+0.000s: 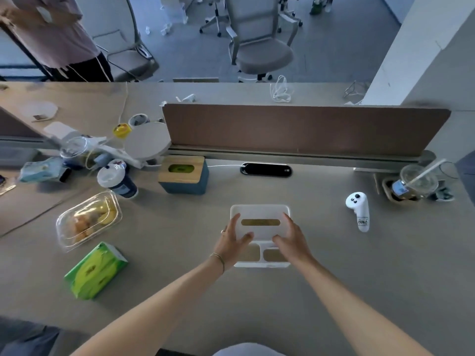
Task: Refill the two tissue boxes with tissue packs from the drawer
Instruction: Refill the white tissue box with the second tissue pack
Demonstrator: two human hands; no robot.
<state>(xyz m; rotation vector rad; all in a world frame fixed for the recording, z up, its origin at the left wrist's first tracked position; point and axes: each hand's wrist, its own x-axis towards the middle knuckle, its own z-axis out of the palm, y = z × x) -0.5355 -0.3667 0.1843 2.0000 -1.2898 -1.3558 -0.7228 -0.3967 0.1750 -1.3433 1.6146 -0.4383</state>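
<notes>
A white tissue box [260, 214] stands mid-desk, its slotted lid on top and two small front compartments showing. My left hand [232, 241] and my right hand [291, 238] rest on the lid's left and right sides, fingers spread over it and thumbs near its front edge. A blue tissue box [189, 186] with a wooden lid stands further back left, green showing through its oval slot. A green tissue pack [96, 271] lies on the desk at the front left, apart from both hands.
A clear food container [88, 220], a lidded cup [117, 181] and clutter crowd the left. A white controller [358, 210] and an iced drink [417, 182] stand to the right. A brown divider [303, 129] closes the back. A person [51, 34] stands far left.
</notes>
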